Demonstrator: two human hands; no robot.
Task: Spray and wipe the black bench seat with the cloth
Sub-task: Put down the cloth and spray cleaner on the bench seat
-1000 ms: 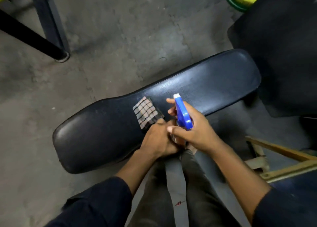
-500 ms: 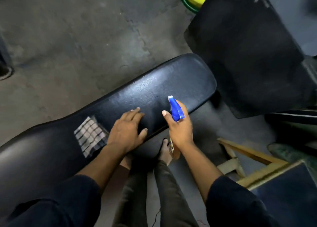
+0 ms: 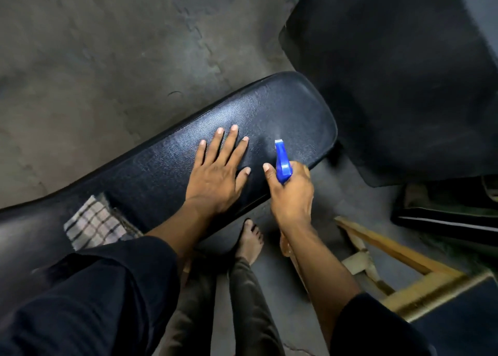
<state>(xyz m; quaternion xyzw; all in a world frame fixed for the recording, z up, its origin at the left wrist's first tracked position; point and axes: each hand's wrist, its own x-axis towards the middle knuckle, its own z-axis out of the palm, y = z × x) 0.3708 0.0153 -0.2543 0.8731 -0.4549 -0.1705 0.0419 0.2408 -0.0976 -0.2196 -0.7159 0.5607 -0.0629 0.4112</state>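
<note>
The black bench seat [image 3: 283,107] runs diagonally from the lower left to the upper right. My left hand [image 3: 218,172] lies flat on it, fingers spread, holding nothing. My right hand [image 3: 292,194] grips a spray bottle with a blue head [image 3: 282,161]; its nozzle points at the seat's right end, where a faint mist shows. The bottle's body is mostly hidden behind the hand. A folded checked cloth [image 3: 94,223] lies on the seat to the left of my left arm, apart from both hands.
A second black padded piece [image 3: 404,72] stands close to the seat's right end. A wooden frame [image 3: 398,256] lies at the lower right. My bare foot [image 3: 250,242] and legs are under the seat's near edge. Grey concrete floor [image 3: 107,59] spreads beyond the seat.
My left hand left the cloth and slid right along the seat, now flat with fingers spread. My right hand carried the spray bottle toward the seat's right end. The view shifted right.
</note>
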